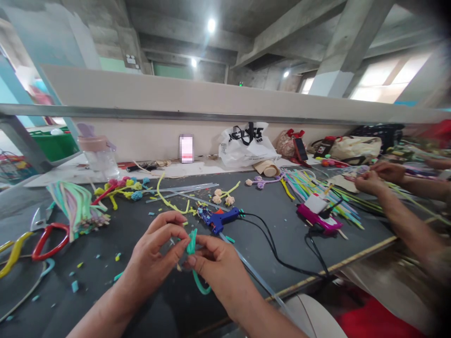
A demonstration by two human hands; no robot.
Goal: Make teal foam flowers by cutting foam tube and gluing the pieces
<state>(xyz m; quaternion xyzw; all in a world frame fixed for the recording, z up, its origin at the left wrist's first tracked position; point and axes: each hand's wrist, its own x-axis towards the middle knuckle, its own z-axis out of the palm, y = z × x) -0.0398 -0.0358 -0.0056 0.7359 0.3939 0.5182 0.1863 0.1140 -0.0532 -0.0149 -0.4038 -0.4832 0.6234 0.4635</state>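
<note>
My left hand (pixel 155 253) and my right hand (pixel 216 265) meet over the dark table (pixel 148 300), both pinched on a teal pipe cleaner (pixel 192 244). Its upper end curls between my fingertips and its tail (pixel 201 286) loops down below my right hand. A blue glue gun (pixel 220 218) lies just beyond my hands, its black cord (pixel 271 244) trailing right.
A co-worker's hands (pixel 373 178) work at the right beside a pink glue gun (pixel 319 218) and a spread of coloured pipe cleaners (pixel 317 188). Red and yellow scissors (pixel 42 241), a pastel bundle (pixel 75 206), finished flowers (pixel 123 188), a bottle (pixel 98 152) and a white bag (pixel 246 145) lie around.
</note>
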